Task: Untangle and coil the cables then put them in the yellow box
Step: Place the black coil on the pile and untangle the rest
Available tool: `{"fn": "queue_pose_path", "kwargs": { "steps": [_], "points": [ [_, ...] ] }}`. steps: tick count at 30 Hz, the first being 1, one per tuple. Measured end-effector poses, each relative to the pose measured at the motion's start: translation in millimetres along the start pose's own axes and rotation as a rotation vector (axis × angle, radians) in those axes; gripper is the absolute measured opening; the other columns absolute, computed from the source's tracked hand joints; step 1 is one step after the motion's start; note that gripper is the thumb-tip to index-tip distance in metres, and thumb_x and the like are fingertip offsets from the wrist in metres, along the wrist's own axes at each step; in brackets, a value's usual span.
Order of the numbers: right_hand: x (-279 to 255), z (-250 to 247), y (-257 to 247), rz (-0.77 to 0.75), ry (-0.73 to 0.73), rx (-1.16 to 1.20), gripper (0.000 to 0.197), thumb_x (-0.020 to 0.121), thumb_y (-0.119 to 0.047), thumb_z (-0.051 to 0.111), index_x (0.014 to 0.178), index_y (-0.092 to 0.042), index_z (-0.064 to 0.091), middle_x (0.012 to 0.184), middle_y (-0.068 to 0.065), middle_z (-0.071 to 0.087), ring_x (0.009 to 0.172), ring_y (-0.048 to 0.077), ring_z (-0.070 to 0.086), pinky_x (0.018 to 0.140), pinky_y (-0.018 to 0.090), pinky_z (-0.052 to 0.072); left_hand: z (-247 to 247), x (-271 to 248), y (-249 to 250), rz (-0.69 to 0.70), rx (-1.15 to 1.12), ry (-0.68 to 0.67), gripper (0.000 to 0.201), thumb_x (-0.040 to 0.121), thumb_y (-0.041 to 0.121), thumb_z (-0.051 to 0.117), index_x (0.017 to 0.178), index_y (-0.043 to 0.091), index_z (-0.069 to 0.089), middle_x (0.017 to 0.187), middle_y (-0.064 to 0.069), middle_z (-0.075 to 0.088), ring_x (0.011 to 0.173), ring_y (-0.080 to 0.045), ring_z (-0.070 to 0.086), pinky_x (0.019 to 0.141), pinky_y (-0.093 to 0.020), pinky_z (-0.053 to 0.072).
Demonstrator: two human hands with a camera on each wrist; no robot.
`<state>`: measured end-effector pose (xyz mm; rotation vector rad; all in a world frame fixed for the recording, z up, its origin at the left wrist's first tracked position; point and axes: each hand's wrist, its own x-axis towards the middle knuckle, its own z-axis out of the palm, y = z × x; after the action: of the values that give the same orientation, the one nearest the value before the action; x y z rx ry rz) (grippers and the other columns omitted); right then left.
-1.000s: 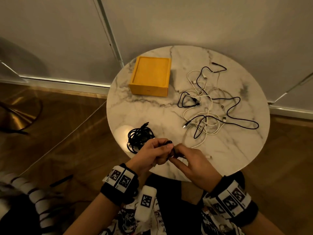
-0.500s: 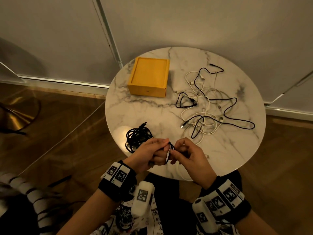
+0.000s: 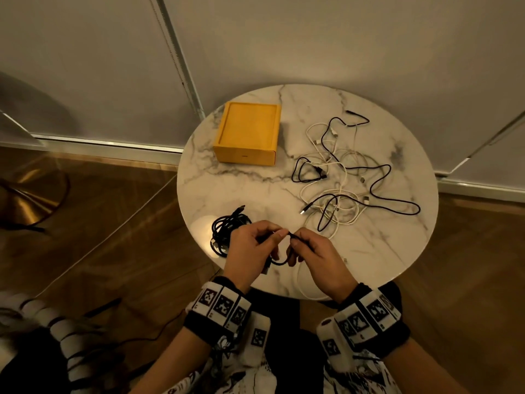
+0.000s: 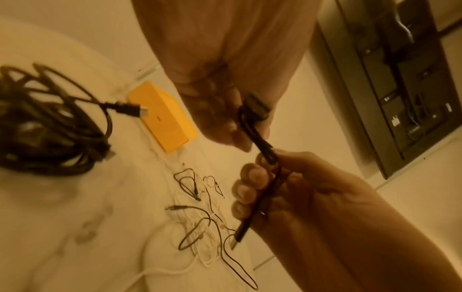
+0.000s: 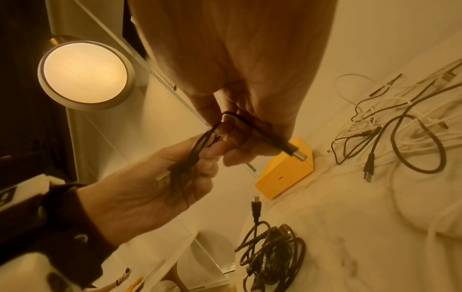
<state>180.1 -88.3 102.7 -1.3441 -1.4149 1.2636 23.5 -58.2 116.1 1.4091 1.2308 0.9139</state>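
Marble, white with grey veining, is forming the round table top (image 3: 244,191) standing on a wood floor against pale wall panels. At its near edge a short black cable (image 3: 279,261) is being held between both hands: it is being pinched by the left hand (image 3: 250,251) and gripped by the curled fingers of the right hand (image 3: 318,257), a small loop hanging between them. Its metal plug (image 4: 233,244) is being shown only by the wrist views, sticking out beyond the right hand. A smooth, square yellow box (image 3: 247,133) is sitting at the far left of the table. A coiled black bundle (image 3: 224,231) is lying just beside the left hand, and loose white and black cables (image 3: 341,177) are sprawling tangled to the right. A glowing round lamp (image 5: 85,75) is being caught by the right wrist view alone.
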Motion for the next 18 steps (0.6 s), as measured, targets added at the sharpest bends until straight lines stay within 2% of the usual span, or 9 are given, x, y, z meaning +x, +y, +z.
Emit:
{"fn": "queue_pose_path", "kwargs": {
  "steps": [2, 5, 7, 8, 9, 11, 13, 15, 18],
  "points": [
    [-1, -2, -1, -0.017, 0.012, 0.010, 0.021, 0.097, -0.011, 0.049, 0.081, -0.007, 0.060, 0.071, 0.003, 0.068, 0.069, 0.012, 0.062, 0.070, 0.023, 0.045, -5, 3, 3, 0.031, 0.026, -0.025, 0.015, 0.089, 0.018, 0.067, 0.083, 0.005, 0.073, 0.051, -0.002, 0.060, 0.046, -0.013, 0.055, 0.053, -0.024, 0.047],
    [-5, -7, 1, -0.068, 0.087, -0.021, 0.012, 0.094, -0.012, 0.055, 0.088, -0.008, 0.064, 0.083, 0.000, 0.071, 0.082, 0.012, 0.066, 0.077, 0.029, 0.051, -10, 7, 7, 0.065, 0.023, 0.005, 0.018, 0.088, 0.018, 0.067, 0.078, 0.004, 0.071, 0.049, -0.008, 0.057, 0.042, -0.013, 0.053, 0.050, -0.025, 0.045],
    [-7, -12, 2, -0.152, 0.194, -0.160, 0.008, 0.090, -0.015, 0.062, 0.090, -0.012, 0.070, 0.097, -0.004, 0.071, 0.094, 0.010, 0.066, 0.086, 0.032, 0.052, -11, 7, 7, 0.059, -0.003, 0.046, 0.017, 0.088, 0.016, 0.068, 0.077, 0.004, 0.071, 0.049, -0.012, 0.055, 0.041, -0.014, 0.052, 0.047, -0.026, 0.044],
    [-7, -15, 2, -0.215, 0.249, -0.262, 0.009, 0.088, -0.018, 0.065, 0.089, -0.013, 0.073, 0.104, -0.004, 0.070, 0.100, 0.009, 0.064, 0.089, 0.029, 0.050, -10, 7, 7, 0.062, -0.011, 0.051, 0.017, 0.088, 0.016, 0.068, 0.077, 0.003, 0.071, 0.049, -0.011, 0.055, 0.041, -0.014, 0.052, 0.047, -0.027, 0.044],
    [-6, -18, 1, -0.270, 0.288, -0.359, 0.010, 0.085, -0.019, 0.067, 0.088, -0.014, 0.075, 0.108, -0.003, 0.067, 0.102, 0.008, 0.062, 0.090, 0.024, 0.048, -9, 6, 7, 0.071, -0.016, 0.045, 0.016, 0.088, 0.015, 0.067, 0.078, 0.003, 0.071, 0.048, -0.009, 0.055, 0.040, -0.014, 0.052, 0.047, -0.026, 0.045],
    [-4, -29, -3, -0.282, 0.321, -0.458, 0.007, 0.082, -0.016, 0.070, 0.086, -0.014, 0.075, 0.104, 0.000, 0.064, 0.094, 0.008, 0.060, 0.080, 0.020, 0.048, -2, 5, 6, 0.089, -0.032, 0.006, 0.016, 0.089, 0.013, 0.066, 0.077, 0.003, 0.071, 0.047, -0.003, 0.054, 0.041, -0.013, 0.051, 0.049, -0.024, 0.045],
    [-3, -35, -8, -0.197, 0.347, -0.386, 0.008, 0.081, -0.009, 0.072, 0.082, -0.016, 0.075, 0.090, -0.002, 0.068, 0.080, 0.007, 0.064, 0.070, 0.026, 0.053, 6, 5, 8, 0.114, -0.042, -0.025, 0.015, 0.089, 0.012, 0.066, 0.076, 0.004, 0.070, 0.047, -0.003, 0.054, 0.041, -0.013, 0.052, 0.049, -0.023, 0.045],
    [-4, -38, -15, -0.058, 0.394, -0.155, 0.015, 0.079, -0.002, 0.072, 0.079, -0.017, 0.074, 0.078, -0.001, 0.072, 0.071, 0.012, 0.069, 0.069, 0.033, 0.057, 16, 7, 12, 0.150, -0.057, -0.033, 0.014, 0.089, 0.011, 0.066, 0.076, 0.007, 0.070, 0.048, -0.005, 0.054, 0.042, -0.014, 0.053, 0.049, -0.023, 0.045],
    [-2, -39, -24, 0.090, 0.424, 0.256, 0.014, 0.081, 0.009, 0.067, 0.083, -0.004, 0.070, 0.068, 0.004, 0.072, 0.060, 0.017, 0.069, 0.061, 0.027, 0.057, 25, 8, 19, 0.180, -0.058, -0.018, 0.014, 0.090, 0.011, 0.065, 0.077, 0.008, 0.070, 0.050, -0.011, 0.055, 0.044, -0.019, 0.055, 0.049, -0.024, 0.045]
  ]
}}
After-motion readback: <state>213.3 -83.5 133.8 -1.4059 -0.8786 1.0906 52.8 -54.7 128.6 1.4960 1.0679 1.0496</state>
